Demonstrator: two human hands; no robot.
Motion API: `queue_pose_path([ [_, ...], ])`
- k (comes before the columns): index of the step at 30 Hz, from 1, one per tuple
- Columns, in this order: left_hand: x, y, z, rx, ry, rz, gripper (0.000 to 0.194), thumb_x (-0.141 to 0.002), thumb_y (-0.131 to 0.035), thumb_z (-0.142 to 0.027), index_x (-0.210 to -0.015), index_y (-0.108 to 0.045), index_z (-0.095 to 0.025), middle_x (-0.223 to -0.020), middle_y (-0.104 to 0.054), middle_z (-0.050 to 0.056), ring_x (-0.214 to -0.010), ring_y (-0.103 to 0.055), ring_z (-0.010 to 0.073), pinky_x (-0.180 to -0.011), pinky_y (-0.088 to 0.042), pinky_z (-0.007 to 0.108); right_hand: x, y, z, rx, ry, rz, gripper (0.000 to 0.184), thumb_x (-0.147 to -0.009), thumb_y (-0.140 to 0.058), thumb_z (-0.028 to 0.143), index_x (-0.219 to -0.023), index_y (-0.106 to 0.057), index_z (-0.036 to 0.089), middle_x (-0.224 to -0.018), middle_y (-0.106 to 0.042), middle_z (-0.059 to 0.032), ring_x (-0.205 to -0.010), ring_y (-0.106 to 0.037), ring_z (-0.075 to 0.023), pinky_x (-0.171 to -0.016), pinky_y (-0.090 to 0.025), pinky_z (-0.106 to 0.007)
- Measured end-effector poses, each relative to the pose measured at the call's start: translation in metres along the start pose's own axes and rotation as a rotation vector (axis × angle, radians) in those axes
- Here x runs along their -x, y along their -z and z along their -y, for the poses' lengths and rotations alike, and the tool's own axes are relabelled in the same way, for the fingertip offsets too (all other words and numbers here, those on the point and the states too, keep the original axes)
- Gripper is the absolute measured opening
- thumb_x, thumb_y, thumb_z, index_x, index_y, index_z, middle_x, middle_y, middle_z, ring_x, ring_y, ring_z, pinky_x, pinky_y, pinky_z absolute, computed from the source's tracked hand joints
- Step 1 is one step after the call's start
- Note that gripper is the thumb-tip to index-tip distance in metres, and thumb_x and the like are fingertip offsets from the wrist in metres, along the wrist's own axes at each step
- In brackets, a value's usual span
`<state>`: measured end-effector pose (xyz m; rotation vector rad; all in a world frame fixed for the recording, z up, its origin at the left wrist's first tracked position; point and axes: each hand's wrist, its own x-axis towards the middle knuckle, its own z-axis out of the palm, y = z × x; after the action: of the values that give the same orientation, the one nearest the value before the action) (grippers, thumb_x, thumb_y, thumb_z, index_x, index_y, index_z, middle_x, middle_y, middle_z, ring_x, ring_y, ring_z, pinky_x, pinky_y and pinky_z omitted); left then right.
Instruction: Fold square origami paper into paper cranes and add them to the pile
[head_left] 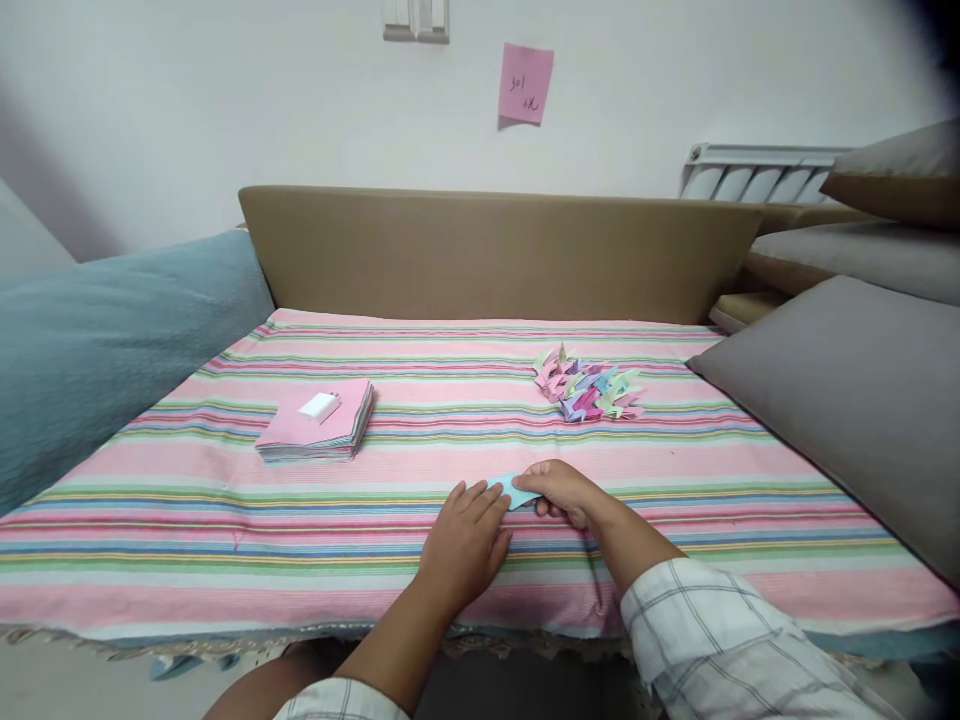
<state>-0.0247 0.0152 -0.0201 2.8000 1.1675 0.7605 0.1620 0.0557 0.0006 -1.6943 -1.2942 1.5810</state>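
Note:
A small folded piece of light blue paper (514,491) lies on the striped cloth, between my two hands. My left hand (466,540) rests flat, fingers stretched out, its fingertips on or against the paper's left end. The right end of the paper is pinched between thumb and fingers of my right hand (564,492). Part of the paper is hidden under the fingers. Beyond my right hand lies a cluster of folded paper cranes (589,388) in pink, purple, green and blue.
A stack of square coloured paper (311,425) with a white charger plug (320,407) on top is at left. The striped cloth (450,350) covers the seat. Grey cushions (862,390) border the right, a blue bolster (150,330) the left, a brown backrest (487,255) the far side.

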Motion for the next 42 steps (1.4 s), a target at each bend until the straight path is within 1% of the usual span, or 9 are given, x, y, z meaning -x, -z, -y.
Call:
queue_pose_path([
  [6, -0.002, -0.001, 0.0, 0.005, 0.004, 0.007, 0.036, -0.083, -0.05, -0.027, -0.118, -0.055, -0.02, -0.121, -0.059, 0.008, -0.117, -0.049, 0.0262, -0.102, -0.033, 0.05, -0.003, 0.003, 0.005, 0.145, 0.017, -0.028, 0.022, -0.075, -0.06, 0.03, -0.06, -0.052, 0.016, -0.049, -0.058, 0.0024, -0.035, -0.044, -0.0053, -0.035, -0.023, -0.017],
  [8, -0.003, -0.001, -0.001, 0.002, 0.009, 0.034, 0.035, -0.083, -0.05, -0.027, -0.117, -0.056, -0.021, -0.122, -0.059, 0.008, -0.117, -0.049, 0.0261, -0.102, -0.033, 0.05, 0.003, 0.008, 0.009, 0.236, 0.061, -0.103, 0.026, -0.072, -0.064, 0.034, -0.057, -0.052, 0.017, -0.049, -0.057, 0.0024, -0.04, -0.046, -0.0067, -0.04, -0.027, -0.018],
  [12, -0.004, 0.0, -0.002, -0.011, 0.013, 0.056, 0.035, -0.084, -0.049, -0.027, -0.118, -0.055, -0.021, -0.124, -0.058, 0.006, -0.118, -0.048, 0.026, -0.102, -0.032, 0.051, 0.033, 0.023, 0.009, 0.626, 0.27, -0.471, 0.027, -0.078, -0.055, 0.046, -0.071, -0.061, 0.02, -0.071, -0.065, -0.0019, -0.06, -0.056, -0.014, -0.051, -0.035, -0.023],
  [16, -0.004, 0.0, -0.001, -0.018, -0.003, 0.046, 0.032, -0.085, -0.047, -0.028, -0.116, -0.056, -0.022, -0.124, -0.058, 0.005, -0.117, -0.048, 0.026, -0.101, -0.032, 0.05, 0.065, 0.019, -0.008, 0.625, 0.53, -0.699, 0.023, -0.085, -0.046, 0.036, -0.092, -0.062, 0.021, -0.094, -0.066, -0.0056, -0.086, -0.059, -0.0191, -0.072, -0.045, -0.03],
  [19, -0.003, -0.001, -0.001, -0.025, -0.009, 0.045, 0.03, -0.086, -0.046, -0.028, -0.113, -0.058, -0.023, -0.123, -0.058, 0.005, -0.117, -0.048, 0.0258, -0.101, -0.032, 0.05, 0.065, 0.002, -0.025, 0.696, 0.771, -0.643, 0.021, -0.086, -0.045, 0.027, -0.095, -0.063, 0.021, -0.101, -0.066, -0.0067, -0.097, -0.057, -0.0209, -0.086, -0.041, -0.036],
  [22, -0.003, -0.002, -0.001, -0.03, -0.011, 0.047, 0.03, -0.086, -0.046, -0.028, -0.114, -0.057, -0.023, -0.123, -0.058, 0.005, -0.116, -0.047, 0.0254, -0.102, -0.031, 0.05, 0.048, -0.012, -0.037, 0.776, 0.899, -0.558, 0.022, -0.087, -0.046, 0.022, -0.099, -0.064, 0.023, -0.107, -0.066, -0.0055, -0.101, -0.055, -0.0203, -0.09, -0.038, -0.038],
  [28, -0.007, 0.004, 0.0, -0.004, -0.013, 0.063, 0.031, -0.083, -0.05, -0.026, -0.113, -0.058, -0.024, -0.117, -0.06, 0.006, -0.109, -0.051, 0.0237, -0.099, -0.033, 0.048, 0.024, -0.016, -0.046, 0.823, 0.893, -0.539, 0.021, -0.086, -0.048, 0.021, -0.098, -0.065, 0.024, -0.102, -0.068, -0.0043, -0.093, -0.056, -0.02, -0.084, -0.038, -0.038],
  [35, -0.014, 0.012, 0.0, 0.001, -0.013, 0.094, 0.022, -0.081, -0.051, -0.025, -0.1, -0.061, -0.023, -0.129, -0.052, 0.007, -0.105, -0.049, 0.0246, -0.089, -0.039, 0.045, 0.024, -0.016, -0.05, 0.798, 0.877, -0.524, 0.021, -0.087, -0.047, 0.024, -0.097, -0.065, 0.025, -0.111, -0.064, -0.0046, -0.097, -0.053, -0.0211, -0.086, -0.036, -0.038],
  [42, -0.013, 0.012, -0.002, 0.034, 0.034, 0.108, 0.026, -0.079, -0.054, -0.024, -0.104, -0.061, -0.026, -0.121, -0.059, 0.003, -0.099, -0.051, 0.0236, -0.085, -0.039, 0.044, 0.027, -0.013, -0.043, 0.812, 0.879, -0.495, 0.019, -0.086, -0.048, 0.023, -0.094, -0.065, 0.025, -0.108, -0.066, -0.0029, -0.094, -0.053, -0.0212, -0.088, -0.031, -0.041],
])
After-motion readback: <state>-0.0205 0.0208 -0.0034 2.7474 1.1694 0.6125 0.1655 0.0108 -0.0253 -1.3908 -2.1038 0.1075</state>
